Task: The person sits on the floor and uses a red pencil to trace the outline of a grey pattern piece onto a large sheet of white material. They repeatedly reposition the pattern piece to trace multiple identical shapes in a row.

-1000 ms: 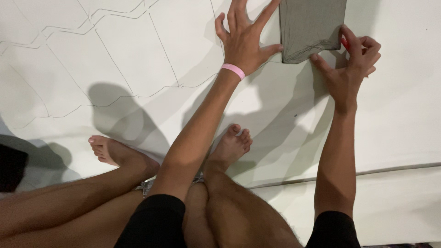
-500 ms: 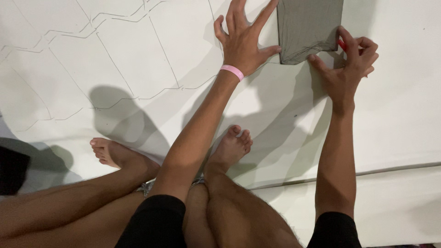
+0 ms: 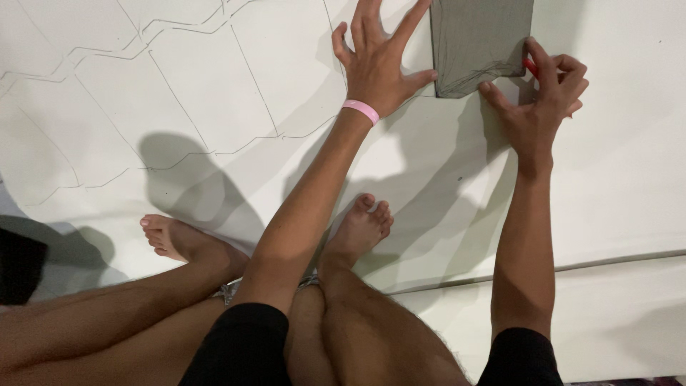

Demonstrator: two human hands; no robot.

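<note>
1. While I look down from the head camera, I see the left hand lying flat with its fingers spread wide on the white sheet, its thumb reaching toward the left edge of the grey template.
2. I note a pink wristband on the left wrist.
3. The grey template lies flat on the white sheet at the top of the view, between the two hands; its upper part runs out of frame, and its lower edge comes to a shallow point.
4. The right hand is curled, pinching a red pen against the template's right edge; its thumb rests just below the template's lower right corner. I cannot tell whether the pen tip meets the sheet.
5. I observe drawn hexagon outlines across the sheet's left portion, well apart from the template.
6. Two bare feet rest on the sheet near its lower edge, below the left forearm.
</note>
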